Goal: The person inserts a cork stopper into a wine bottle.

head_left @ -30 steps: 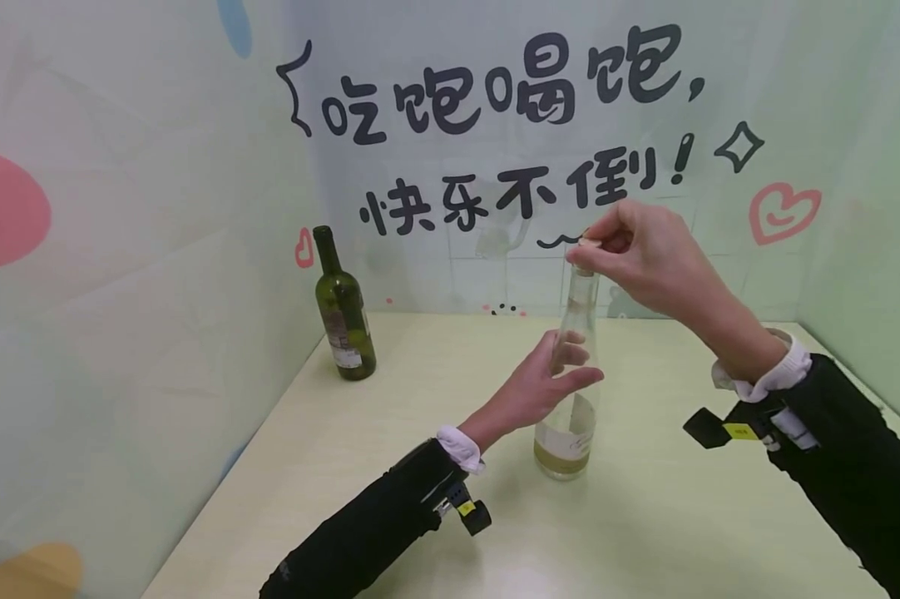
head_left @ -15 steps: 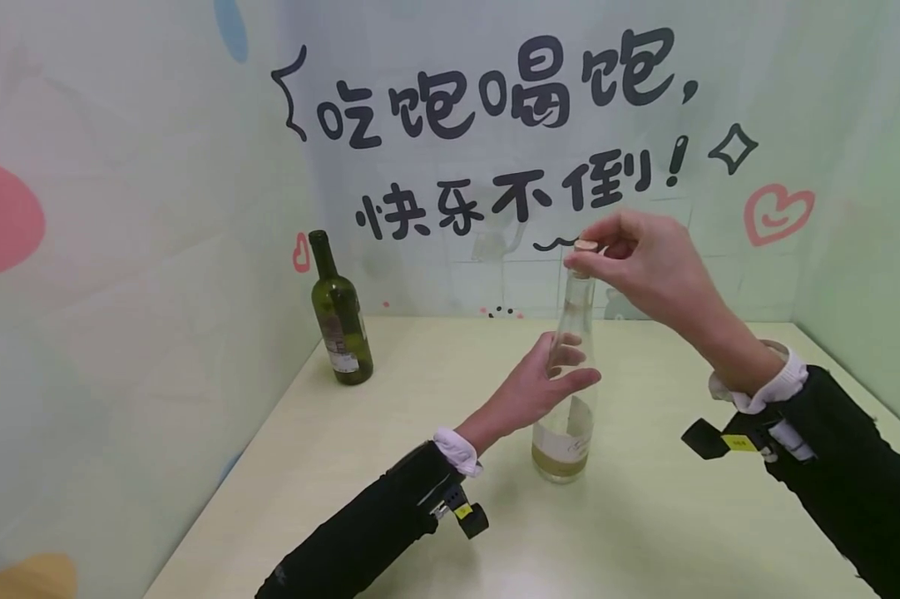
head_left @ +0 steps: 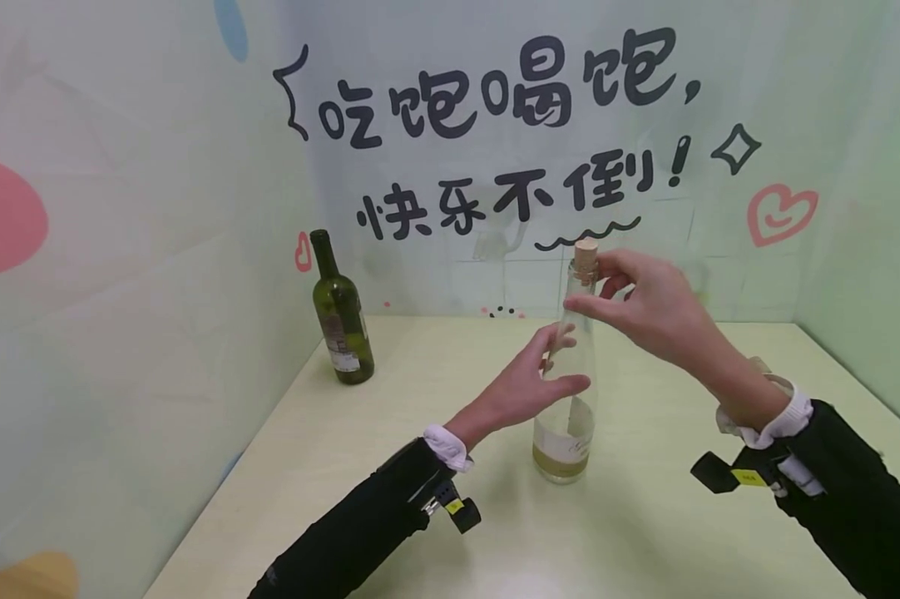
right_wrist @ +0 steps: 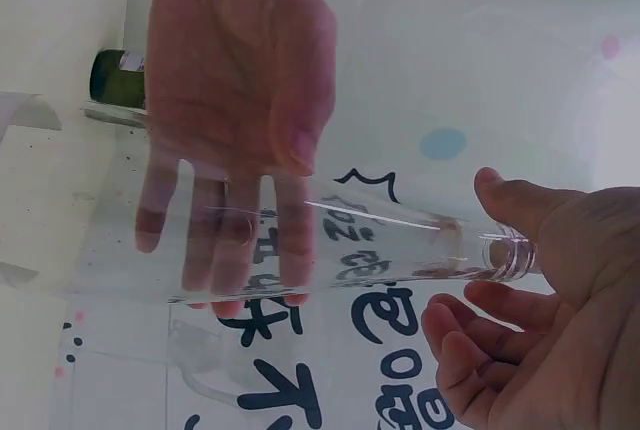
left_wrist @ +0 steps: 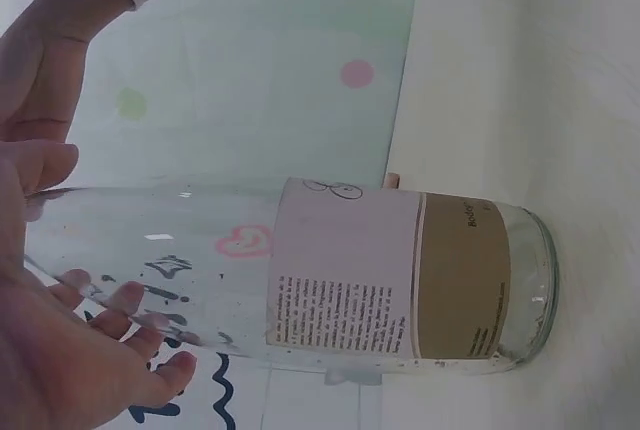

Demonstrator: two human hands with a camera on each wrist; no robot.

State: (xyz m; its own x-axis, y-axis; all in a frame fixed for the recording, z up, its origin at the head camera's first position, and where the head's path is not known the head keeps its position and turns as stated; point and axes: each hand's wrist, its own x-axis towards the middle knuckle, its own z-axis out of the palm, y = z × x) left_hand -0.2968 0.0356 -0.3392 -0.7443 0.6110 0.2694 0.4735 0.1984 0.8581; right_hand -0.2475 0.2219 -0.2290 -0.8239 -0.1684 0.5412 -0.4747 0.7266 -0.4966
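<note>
from my remote seat i'm seeing a clear bottle [head_left: 579, 353] standing on the table [head_left: 420, 358], toward four o'clock from the middle of the head view. a cork [head_left: 585, 258] is sitting in its mouth, partly showing above the rim. the left hand [head_left: 521, 383] is lying at the bottle's nine o'clock, fingers extended behind the glass, thumb apart in front; whether it is touching, i'm not able to tell. the right hand [head_left: 652, 304] is hovering at two o'clock by the neck, fingers loosely bent, thumb off the glass, apparently gripping nothing.

i'm judging the step in hand as working at the cork. for that i'm wanting the left fingers wrapping the body snugly first, the right fingertips meeting the cork squarely, and any force running straight along the neck; sideways pushing could be tipping the bottle.

the long axis is running almost upright, leaning slightly: mouth and cork are pointing just past twelve, base toward six.
</note>
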